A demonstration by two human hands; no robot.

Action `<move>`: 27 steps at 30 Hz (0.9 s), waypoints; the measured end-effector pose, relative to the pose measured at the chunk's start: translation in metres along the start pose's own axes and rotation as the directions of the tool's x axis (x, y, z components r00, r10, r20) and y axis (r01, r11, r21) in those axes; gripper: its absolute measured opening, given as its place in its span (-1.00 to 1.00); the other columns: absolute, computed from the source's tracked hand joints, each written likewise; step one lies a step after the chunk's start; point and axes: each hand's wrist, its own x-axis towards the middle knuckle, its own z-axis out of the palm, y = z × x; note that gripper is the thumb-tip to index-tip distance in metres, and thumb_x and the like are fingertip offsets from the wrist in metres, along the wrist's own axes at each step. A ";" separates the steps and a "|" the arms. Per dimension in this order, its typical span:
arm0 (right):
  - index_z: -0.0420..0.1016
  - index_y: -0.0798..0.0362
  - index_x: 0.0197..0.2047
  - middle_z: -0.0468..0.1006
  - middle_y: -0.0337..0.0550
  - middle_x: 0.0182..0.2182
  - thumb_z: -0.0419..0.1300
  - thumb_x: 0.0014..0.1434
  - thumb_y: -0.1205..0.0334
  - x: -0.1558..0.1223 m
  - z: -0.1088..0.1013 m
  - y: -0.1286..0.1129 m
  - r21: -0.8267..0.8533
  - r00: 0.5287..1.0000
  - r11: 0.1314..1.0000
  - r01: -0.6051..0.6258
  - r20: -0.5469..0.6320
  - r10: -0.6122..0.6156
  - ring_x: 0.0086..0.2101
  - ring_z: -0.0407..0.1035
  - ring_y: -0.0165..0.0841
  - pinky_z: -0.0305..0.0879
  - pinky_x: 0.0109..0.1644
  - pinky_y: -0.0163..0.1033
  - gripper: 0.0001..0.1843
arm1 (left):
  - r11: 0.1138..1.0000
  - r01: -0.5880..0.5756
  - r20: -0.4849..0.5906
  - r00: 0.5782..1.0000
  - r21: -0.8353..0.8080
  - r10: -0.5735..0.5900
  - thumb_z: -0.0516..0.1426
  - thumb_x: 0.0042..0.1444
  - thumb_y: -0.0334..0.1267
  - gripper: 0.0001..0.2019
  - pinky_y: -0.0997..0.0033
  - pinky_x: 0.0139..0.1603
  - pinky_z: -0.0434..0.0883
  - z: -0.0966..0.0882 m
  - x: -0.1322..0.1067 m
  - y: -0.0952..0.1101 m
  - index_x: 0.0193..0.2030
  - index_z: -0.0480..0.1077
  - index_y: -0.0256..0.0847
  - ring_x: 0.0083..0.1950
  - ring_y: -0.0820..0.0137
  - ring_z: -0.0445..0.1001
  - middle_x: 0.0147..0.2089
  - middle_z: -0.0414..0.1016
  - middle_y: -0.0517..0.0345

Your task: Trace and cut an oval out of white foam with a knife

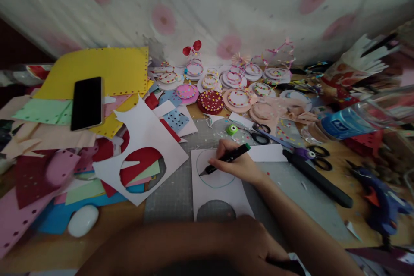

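Note:
My right hand (237,164) pinches a black marker (229,157) with a green end. The marker's tip meets a white sheet of paper (241,200) on the left side of a green drawn circle outline. Below the outline, the sheet has a round cut-out hole, partly covered by my left hand (258,243). That hand crosses low in front, at the end of a shadowed forearm. Its fingers run toward the bottom edge beside something dark, and their grip cannot be made out. A grey cutting mat (171,198) lies under the sheet.
Coloured sheets and a phone (86,103) lie left, near white paper with a hole (174,159). Small decorated paper hats (210,101) line the back. Rightward are scissors (258,134), a black-handled tool (318,179), a tipped water bottle (346,120) and a glue gun (378,198).

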 end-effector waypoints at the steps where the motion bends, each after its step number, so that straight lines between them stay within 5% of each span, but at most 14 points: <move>1: 0.22 0.01 -0.54 0.26 -0.34 -0.58 0.33 0.06 0.14 0.000 0.000 0.000 -0.008 1.000 1.000 -0.001 0.004 0.001 -0.52 0.17 -0.46 0.08 -0.46 -0.30 -0.64 | 1.000 -0.003 0.009 1.000 0.026 0.003 0.12 0.13 0.21 -0.52 0.56 -0.47 0.24 0.000 0.001 -0.001 -0.55 0.43 -0.16 -0.55 0.52 0.38 -0.68 0.32 0.32; 27: 0.11 0.00 -0.57 0.15 -0.37 -0.62 0.21 0.04 0.23 -0.002 -0.008 -0.003 -0.030 0.989 0.997 -0.075 0.128 0.079 -0.55 0.05 -0.47 -0.03 -0.50 -0.31 -0.68 | 0.998 0.043 0.073 0.996 0.050 -0.046 0.07 0.17 0.22 -0.46 0.58 -0.48 0.22 -0.005 -0.001 0.008 -0.58 0.39 -0.21 -0.56 0.55 0.35 -0.67 0.29 0.30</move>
